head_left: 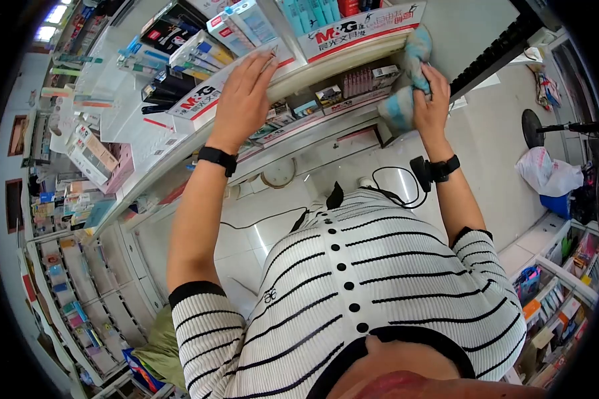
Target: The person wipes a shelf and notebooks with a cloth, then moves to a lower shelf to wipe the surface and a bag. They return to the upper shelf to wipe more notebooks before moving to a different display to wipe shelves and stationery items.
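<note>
My left hand (242,105) lies on the shelf's front, its fingers stretched over a white M&G sign strip (203,98) with red and black lettering. It holds nothing that I can see. At the shelf's right end, my right hand (433,100) grips a blue and grey cloth (399,110), part of which hangs below and part runs up along the shelf's side. A second M&G sign (359,31) stands between the hands, at the shelf's upper edge. Behind the signs are boxes of pens (243,23) and light-blue packs (306,14).
A lower shelf (313,120) with small boxes sits under my hands. A black post (499,53) slants at the right, with a white plastic bag (542,169) beyond it. Crowded stationery racks (80,299) line the left. A thin cable (263,219) trails across the tiled floor.
</note>
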`<state>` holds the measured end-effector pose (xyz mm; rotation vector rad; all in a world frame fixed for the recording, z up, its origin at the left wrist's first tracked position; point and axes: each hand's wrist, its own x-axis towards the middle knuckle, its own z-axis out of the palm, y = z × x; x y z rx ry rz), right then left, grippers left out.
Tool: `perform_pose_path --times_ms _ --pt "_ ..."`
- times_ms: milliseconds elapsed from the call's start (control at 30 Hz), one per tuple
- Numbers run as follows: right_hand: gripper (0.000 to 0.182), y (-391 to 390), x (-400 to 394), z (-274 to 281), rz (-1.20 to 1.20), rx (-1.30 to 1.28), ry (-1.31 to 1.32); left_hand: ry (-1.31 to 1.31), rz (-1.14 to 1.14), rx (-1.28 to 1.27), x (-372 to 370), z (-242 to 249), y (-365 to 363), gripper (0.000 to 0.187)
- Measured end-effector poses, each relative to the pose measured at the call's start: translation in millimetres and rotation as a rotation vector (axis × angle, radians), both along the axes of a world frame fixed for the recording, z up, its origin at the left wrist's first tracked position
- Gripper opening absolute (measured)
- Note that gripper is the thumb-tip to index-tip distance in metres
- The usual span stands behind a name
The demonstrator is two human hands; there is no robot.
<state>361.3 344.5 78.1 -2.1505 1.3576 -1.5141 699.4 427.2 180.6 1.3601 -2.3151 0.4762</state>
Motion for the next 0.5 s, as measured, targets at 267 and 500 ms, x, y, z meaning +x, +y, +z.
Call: perform_pose_path --times_ms 267,500 --pt "0.053 -22.8 67.8 10.2 -0.068 0.036 -0.105 0.000 0.031 0.016 0.0 -27.6 -2.3 0.057" --pt "0.058 18.8 114.0 26.8 0.295 0.038 0.056 -0.062 0.061 -0.031 0.3 -40.3 -3.8 0.055"
